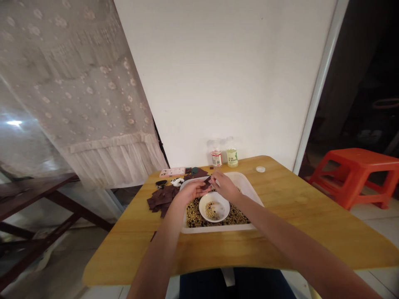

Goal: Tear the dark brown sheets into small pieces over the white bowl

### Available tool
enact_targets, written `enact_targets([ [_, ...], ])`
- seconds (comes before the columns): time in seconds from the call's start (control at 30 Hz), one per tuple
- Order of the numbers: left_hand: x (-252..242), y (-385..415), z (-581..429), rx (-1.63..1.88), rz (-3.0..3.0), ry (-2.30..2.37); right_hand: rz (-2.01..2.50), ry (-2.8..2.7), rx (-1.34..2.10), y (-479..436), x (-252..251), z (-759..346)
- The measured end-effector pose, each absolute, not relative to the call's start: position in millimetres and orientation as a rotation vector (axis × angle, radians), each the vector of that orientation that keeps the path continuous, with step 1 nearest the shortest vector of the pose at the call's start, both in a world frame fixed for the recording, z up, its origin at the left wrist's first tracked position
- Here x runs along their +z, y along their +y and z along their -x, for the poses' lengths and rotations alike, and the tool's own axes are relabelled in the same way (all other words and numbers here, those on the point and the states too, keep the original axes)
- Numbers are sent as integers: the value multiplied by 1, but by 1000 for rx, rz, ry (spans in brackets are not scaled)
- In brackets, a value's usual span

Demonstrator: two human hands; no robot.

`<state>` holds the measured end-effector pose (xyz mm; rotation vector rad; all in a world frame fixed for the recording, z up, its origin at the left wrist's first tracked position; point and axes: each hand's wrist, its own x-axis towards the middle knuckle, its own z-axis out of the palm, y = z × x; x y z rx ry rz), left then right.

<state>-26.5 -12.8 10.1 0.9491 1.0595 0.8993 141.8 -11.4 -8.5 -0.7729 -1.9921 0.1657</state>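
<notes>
Both hands meet above the far side of a white bowl [202, 211]. Between them is a small dark brown cloth piece [207, 181], pinched by the fingers of my right hand [222, 185]. My left hand [195, 190] holds the same piece from the other side, its fingers curled around the lower edge. Some pale round beads [212, 211] lie in the bowl. The bowl rests on a layer of tan and dark beads [195, 216] in a white tray [218, 229]. To the left of the tray lies a loose pile of dark brown cloth pieces [162, 200].
A pink phone [172, 172], a white bundle [177, 182] and a small black item [161, 182] lie at the table's back left. Two clear bottles, one red-labelled [216, 158] and one green-labelled [232, 157], stand near the wall. A white cap [260, 169] and an orange stool [358, 174] are rightward.
</notes>
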Motion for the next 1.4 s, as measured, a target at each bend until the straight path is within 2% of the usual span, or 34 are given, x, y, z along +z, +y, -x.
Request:
enact_targets([
  [1.4,10,-13,26,858,-971,1092,771,-1987,161,-13,-6,-141],
])
